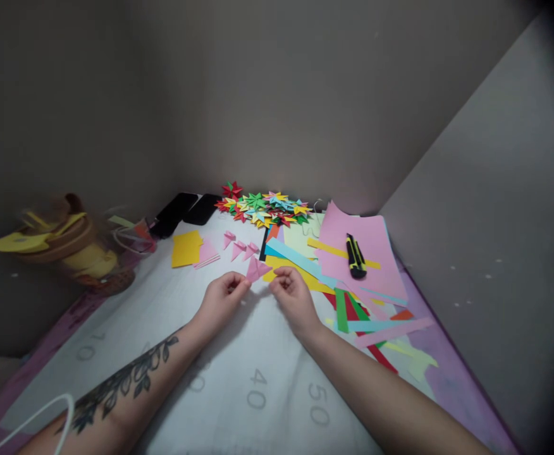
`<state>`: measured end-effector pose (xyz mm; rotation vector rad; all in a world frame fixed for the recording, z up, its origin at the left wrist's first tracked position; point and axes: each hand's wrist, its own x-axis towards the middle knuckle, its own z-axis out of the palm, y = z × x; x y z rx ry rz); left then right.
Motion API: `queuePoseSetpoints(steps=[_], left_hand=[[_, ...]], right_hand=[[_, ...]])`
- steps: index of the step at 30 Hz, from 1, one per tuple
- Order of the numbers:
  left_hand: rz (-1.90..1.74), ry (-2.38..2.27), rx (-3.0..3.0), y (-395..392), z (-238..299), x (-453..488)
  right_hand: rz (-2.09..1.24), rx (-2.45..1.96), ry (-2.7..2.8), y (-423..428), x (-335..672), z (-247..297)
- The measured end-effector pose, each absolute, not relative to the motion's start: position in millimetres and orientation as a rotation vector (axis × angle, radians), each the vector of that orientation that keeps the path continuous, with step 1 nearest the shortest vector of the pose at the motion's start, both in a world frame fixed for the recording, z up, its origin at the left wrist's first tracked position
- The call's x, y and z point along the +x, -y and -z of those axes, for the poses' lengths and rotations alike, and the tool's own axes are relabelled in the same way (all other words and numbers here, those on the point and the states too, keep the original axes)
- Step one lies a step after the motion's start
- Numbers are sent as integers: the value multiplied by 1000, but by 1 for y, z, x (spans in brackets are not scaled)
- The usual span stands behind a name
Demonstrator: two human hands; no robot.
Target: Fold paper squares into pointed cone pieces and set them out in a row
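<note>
Over the middle of the white sheet, my left hand [226,292] is closed, its thumb and forefinger pinching the lower corner of a folded pink paper triangle [257,270]. My right hand [293,296] is beside the triangle's right corner, fingers curled with thumb and forefinger close together; whether they grip the paper I cannot make out. Just beyond lie several small folded pink paper pieces [239,250]. Left of these are a stack of yellow paper squares [186,249] and some pink paper squares [207,254].
Colourful folded paper stars [262,208] are heaped at the back. Right of my hands lie pink sheets [381,243] with a black-and-yellow utility knife [355,256], and scattered paper strips [376,325]. Dark flat objects [177,212] and a terracotta-coloured pot [68,243] stand left.
</note>
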<state>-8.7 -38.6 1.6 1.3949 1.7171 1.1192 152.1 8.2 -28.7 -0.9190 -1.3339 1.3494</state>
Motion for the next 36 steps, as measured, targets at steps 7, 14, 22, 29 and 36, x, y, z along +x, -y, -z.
queuePoseSetpoints(steps=[7, 14, 22, 29, 36], left_hand=[[-1007, -1539, 1460, 45, 11, 4], [-1004, -1541, 1510, 44, 13, -1], [-1248, -1319, 1296, 42, 12, -2], [-1146, -1369, 1261, 43, 10, -3], [-1033, -1497, 1380, 43, 4, -6]], right_hand=[[-1284, -869, 1633, -1, 151, 23], [-1434, -832, 1547, 0, 152, 24], [-1219, -905, 1643, -4, 156, 26], [-1359, -928, 1461, -4, 150, 34], [-1331, -916, 1476, -4, 152, 28]])
